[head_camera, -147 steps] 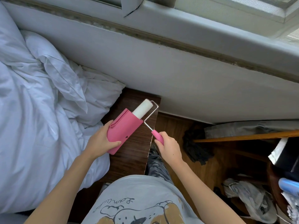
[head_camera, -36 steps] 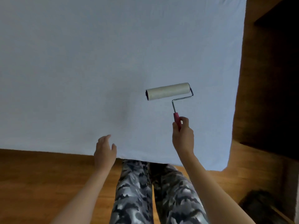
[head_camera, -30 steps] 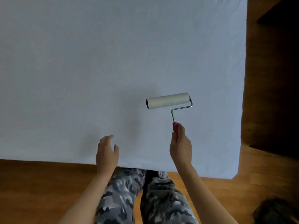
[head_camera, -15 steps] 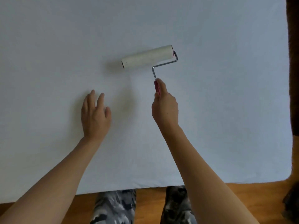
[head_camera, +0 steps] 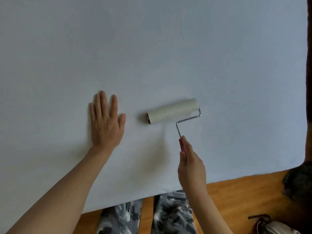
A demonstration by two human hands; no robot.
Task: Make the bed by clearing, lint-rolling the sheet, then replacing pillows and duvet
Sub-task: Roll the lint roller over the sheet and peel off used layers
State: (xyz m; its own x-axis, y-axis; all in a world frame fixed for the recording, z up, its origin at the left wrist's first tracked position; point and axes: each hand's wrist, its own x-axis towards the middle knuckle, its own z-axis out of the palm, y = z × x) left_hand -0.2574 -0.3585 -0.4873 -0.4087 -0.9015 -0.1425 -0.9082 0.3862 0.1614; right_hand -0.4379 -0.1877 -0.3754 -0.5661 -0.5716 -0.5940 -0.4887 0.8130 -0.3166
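**Rolling the lint off the bed sheet**

Head camera: The white fitted sheet (head_camera: 152, 48) is pulled flat over the bed and fills most of the view. No pillows or duvet can be seen on it. The right hand (head_camera: 191, 168) has its fingers (head_camera: 184, 144) closed tight around the pink handle of the lint roller (head_camera: 172, 111). The white sticky roll lies on the sheet, a little tilted, near the edge of the bed by the person's legs. The left hand (head_camera: 106, 120) is open and flat, palm down on the sheet, just beside the roll on its left. It holds nothing.

The step in hand looks like the lint-rolling, with much of the sheet yet to cover. To do it well, I think the flat hand should press the sheet so it does not bunch up. The roll should be pushed in long, straight lines, each line next to the last, so no strip is missed. A soft, even push should keep the whole roll touching the cloth.

The wooden floor (head_camera: 244, 191) shows below the bed, with a small dark-strapped thing (head_camera: 273, 225) at the bottom right that is too cut off to name.

No words, labels or brand names can be read anywhere.
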